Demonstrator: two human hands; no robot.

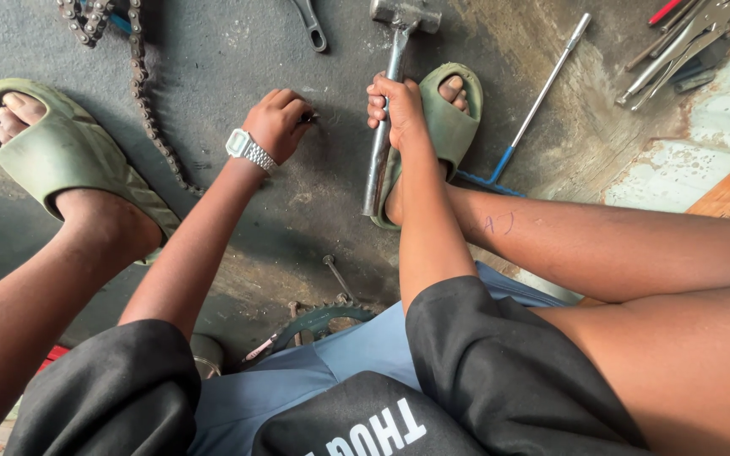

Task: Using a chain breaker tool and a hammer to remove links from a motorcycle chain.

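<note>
Head view: toothed sprocket point(321, 319) lies nearest on floor point(238, 51). Right hand point(399, 108) closed round steel hammer point(386, 127) mid-handle; head-heavy, rigid, smooth shaft likely slippery, grip lower for swing. Left hand point(279, 122) pinches small dark pin point(308, 117) against floor. Chain point(149, 118) beside left wrist

The two slide sandals point(69, 156) are olive green with a ribbed pattern on top, and the floor point(238, 51) is dark grey with pale, rusty patches at the right side. The wristwatch point(247, 149) is silver with a grey face, the hammer point(386, 93) is bare grey steel, and the long rod point(542, 89) is silver with a blue end. The shorts point(297, 380) are light blue, and the chain point(141, 93) is dark grey.
</note>
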